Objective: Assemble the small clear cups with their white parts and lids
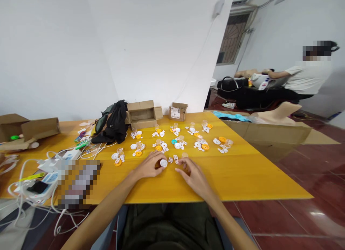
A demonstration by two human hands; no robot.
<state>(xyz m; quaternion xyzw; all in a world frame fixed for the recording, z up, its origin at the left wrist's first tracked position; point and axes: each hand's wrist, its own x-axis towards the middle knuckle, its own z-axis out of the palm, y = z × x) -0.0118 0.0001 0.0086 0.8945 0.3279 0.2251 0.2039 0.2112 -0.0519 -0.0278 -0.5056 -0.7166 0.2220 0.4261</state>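
My left hand (151,165) has its fingers curled round a small white round part (163,163), which looks like a cap or shallow cup. To its right, white perforated pieces (176,159) lie on the yellow table (231,181). Just beyond these pieces, my right hand's fingertips come close to a small clear cup (184,155). The thumb and fingers of my right hand (193,175) are apart, with nothing visible between them. Beyond both hands sit several small groups of white discs, clear cups and perforated pieces, with orange rings (158,148) and one teal ring (173,142).
An open cardboard box (142,113), a smaller box (178,112) and a black bag (117,122) stand along the wall. White cables and a power strip (50,180) crowd the left side. Right of the table is a large carton (265,137); a person (307,77) sits behind it.
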